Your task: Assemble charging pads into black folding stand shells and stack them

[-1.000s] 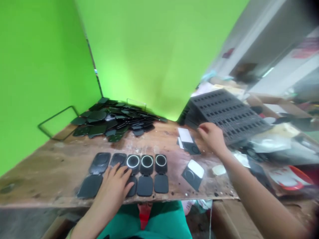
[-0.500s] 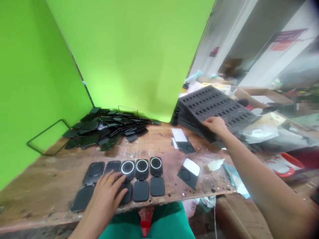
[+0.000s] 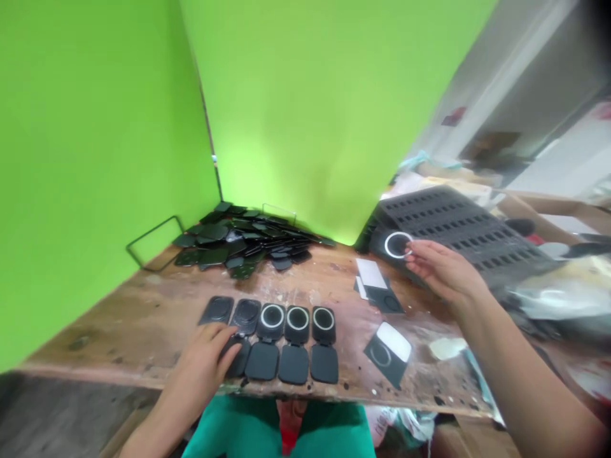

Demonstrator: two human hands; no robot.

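Note:
Several black folding pads, likely chargers, lie opened flat in a row along the table's front edge. Three of them carry a white ring on the upper half; the two at the left have a bare round recess. My left hand rests on the leftmost pads, thumb apart from the fingers, covering part of their lower halves. Raised at the right, my right hand pinches a white ring by its edge. Behind that ring is a grey foam tray with rows of slots, apart from the table's front row.
A heap of black plates lies at the back left, beside a thin black wire frame. Green panels wall off the back and left. Dark cards with white patches lie right of centre. Cluttered bags and boxes stand at the right.
My right hand has left the foam tray's edge and now holds up a white ring. The tray sits lower. My left hand stays on the pads; the view has swung left.

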